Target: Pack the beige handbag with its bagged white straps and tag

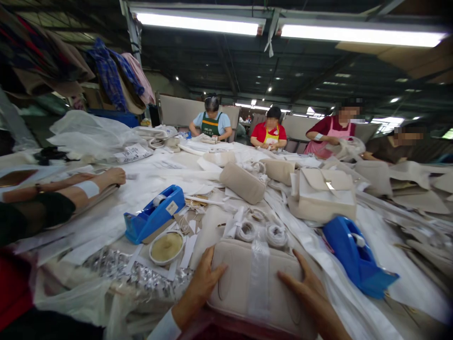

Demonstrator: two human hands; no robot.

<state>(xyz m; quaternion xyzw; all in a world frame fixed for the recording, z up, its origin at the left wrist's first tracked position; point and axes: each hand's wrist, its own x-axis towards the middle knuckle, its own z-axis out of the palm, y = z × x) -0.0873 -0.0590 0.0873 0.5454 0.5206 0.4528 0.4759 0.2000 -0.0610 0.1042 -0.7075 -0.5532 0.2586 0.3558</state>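
A beige handbag (233,269) sits at the front edge of the worktable, close to my body. A translucent strip (259,278) runs down its middle. My left hand (201,281) grips the bag's left end, thumb on the front face. On the opposite end my right hand (309,288) holds it, with the thumb pressed on the face and the fingers along the side. Just behind the bag lie two rolled coils wrapped in clear plastic (246,231). The undersides of both hands are partly hidden.
Blue tape dispensers stand to the left (155,212) and right (357,255). A round dish of yellowish material (166,247) lies near the left one. More beige bags (244,182) cover the table. A co-worker's arm (95,184) reaches in from the left; several people work across the table.
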